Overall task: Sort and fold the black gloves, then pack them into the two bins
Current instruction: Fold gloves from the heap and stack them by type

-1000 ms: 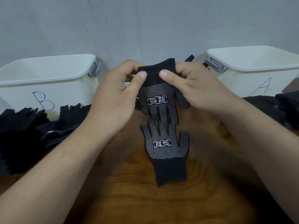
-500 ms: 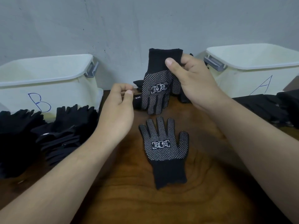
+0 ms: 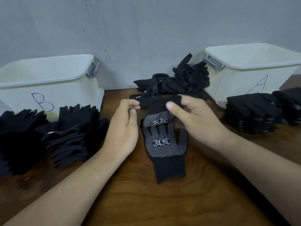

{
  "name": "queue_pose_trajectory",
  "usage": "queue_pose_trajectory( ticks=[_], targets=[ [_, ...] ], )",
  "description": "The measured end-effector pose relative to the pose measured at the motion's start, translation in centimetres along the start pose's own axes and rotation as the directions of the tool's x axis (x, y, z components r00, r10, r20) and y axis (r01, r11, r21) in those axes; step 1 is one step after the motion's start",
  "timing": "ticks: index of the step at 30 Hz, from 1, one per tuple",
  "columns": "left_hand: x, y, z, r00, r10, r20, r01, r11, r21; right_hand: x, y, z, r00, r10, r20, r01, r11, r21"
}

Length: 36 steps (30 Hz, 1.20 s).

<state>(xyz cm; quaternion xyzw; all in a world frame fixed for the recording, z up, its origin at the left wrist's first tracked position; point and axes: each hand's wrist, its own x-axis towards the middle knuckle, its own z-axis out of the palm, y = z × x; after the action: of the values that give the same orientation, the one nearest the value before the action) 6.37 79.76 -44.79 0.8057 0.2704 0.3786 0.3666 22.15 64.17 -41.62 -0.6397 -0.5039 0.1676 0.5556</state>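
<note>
The flat glove (image 3: 164,149) is laid on the counter (image 3: 162,201), dotted palm up. Just behind it, a second glove (image 3: 161,110) is held by its cuff in the right hand (image 3: 198,121), whose grip is clamped on the cloth between thumb and fingers. The dotted part of this glove is draped over the flat glove's fingertips. The left hand (image 3: 123,131) is curled just left of the flat glove; whether its grip is closed on cloth cannot be told. Bin B (image 3: 48,82) and glove piles (image 3: 68,132) are set left of the flat glove, bin A (image 3: 241,70) and a stack (image 3: 250,115) to its right, and a heap (image 3: 177,82) behind it.
</note>
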Motion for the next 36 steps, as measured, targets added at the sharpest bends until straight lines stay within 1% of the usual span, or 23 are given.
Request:
queue_pose_trajectory(
  ticks=[3, 4, 7, 9, 10, 12, 13, 14, 18, 19, 21, 23, 24, 26, 27, 28, 31, 33, 36],
  targets=[
    [-1.0, -0.1, -0.5, 0.999, 0.006, 0.039, -0.008, 0.999, 0.039, -3.0, 0.5, 0.0, 0.996, 0.015, 0.093, -0.016, 1.000, 0.009],
    [-1.3, -0.1, -0.7, 0.998, 0.006, 0.058, -0.008, 0.999, 0.048, -3.8, 0.7, -0.1, 0.991, 0.022, 0.129, -0.020, 1.000, -0.016],
    [-2.6, -0.1, -1.6, 0.988, -0.018, 0.155, 0.003, 0.995, 0.098, -5.8, 1.4, -0.7, 0.979, 0.022, 0.204, 0.031, 0.967, -0.254],
    [-3.5, -0.3, -2.3, 0.975, -0.025, 0.222, -0.006, 0.990, 0.140, -6.6, 1.6, -1.0, 0.961, 0.008, 0.278, 0.095, 0.930, -0.355],
    [-3.9, -0.3, -2.6, 0.968, -0.025, 0.251, -0.019, 0.986, 0.168, -6.9, 1.5, -1.0, 0.942, 0.001, 0.334, 0.141, 0.906, -0.400],
    [-4.2, -0.2, -2.9, 0.953, -0.025, 0.301, -0.043, 0.976, 0.215, -7.2, 1.5, -0.9, 0.898, 0.027, 0.440, 0.240, 0.807, -0.540],
    [-4.3, -0.2, -2.9, 0.947, -0.029, 0.321, -0.050, 0.971, 0.234, -7.4, 1.4, -0.7, 0.881, 0.044, 0.471, 0.279, 0.755, -0.593],
    [-4.3, -0.1, -2.8, 0.942, -0.030, 0.334, -0.058, 0.966, 0.251, -7.5, 1.3, -0.4, 0.873, 0.053, 0.485, 0.300, 0.726, -0.619],
    [-4.3, -0.2, -2.7, 0.931, -0.021, 0.363, -0.097, 0.948, 0.304, -7.7, 1.2, 0.3, 0.871, 0.026, 0.490, 0.333, 0.702, -0.629],
    [-4.3, -0.3, -2.7, 0.930, -0.016, 0.366, -0.105, 0.946, 0.308, -7.7, 1.1, 0.1, 0.869, 0.026, 0.494, 0.327, 0.719, -0.613],
    [-4.3, -0.4, -2.6, 0.931, 0.001, 0.366, -0.122, 0.944, 0.307, -7.4, 0.6, -0.7, 0.865, 0.048, 0.500, 0.263, 0.804, -0.532],
    [-4.3, -0.5, -2.4, 0.934, 0.004, 0.359, -0.124, 0.942, 0.312, -6.9, 0.1, -1.4, 0.884, 0.051, 0.465, 0.169, 0.892, -0.419],
    [-4.2, -0.5, -2.4, 0.935, 0.010, 0.353, -0.129, 0.941, 0.314, -6.6, 0.2, -1.6, 0.916, 0.034, 0.401, 0.125, 0.923, -0.365],
    [-4.2, -0.5, -2.4, 0.936, 0.047, 0.348, -0.161, 0.938, 0.306, -6.2, 1.1, -1.9, 0.982, 0.005, 0.190, 0.055, 0.948, -0.313],
    [-4.2, -0.5, -2.4, 0.931, 0.072, 0.358, -0.188, 0.935, 0.301, -6.0, 1.8, -2.0, 0.995, 0.013, 0.096, 0.019, 0.943, -0.332],
    [-4.2, -0.3, -2.5, 0.919, 0.098, 0.381, -0.223, 0.928, 0.298, -5.8, 2.5, -2.2, 0.999, 0.031, 0.033, -0.016, 0.925, -0.380],
    [-4.3, -0.1, -2.4, 0.858, 0.158, 0.489, -0.329, 0.899, 0.287, -5.5, 3.9, -2.5, 0.994, 0.101, -0.033, -0.103, 0.836, -0.538],
    [-4.4, -0.3, -2.2, 0.829, 0.167, 0.534, -0.369, 0.880, 0.299, -5.4, 4.2, -2.4, 0.992, 0.118, -0.046, -0.124, 0.817, -0.563],
    [-4.3, -0.8, -2.0, 0.825, 0.184, 0.534, -0.394, 0.865, 0.311, -5.3, 4.1, -2.1, 0.993, 0.083, -0.083, -0.114, 0.834, -0.540]
  ],
)
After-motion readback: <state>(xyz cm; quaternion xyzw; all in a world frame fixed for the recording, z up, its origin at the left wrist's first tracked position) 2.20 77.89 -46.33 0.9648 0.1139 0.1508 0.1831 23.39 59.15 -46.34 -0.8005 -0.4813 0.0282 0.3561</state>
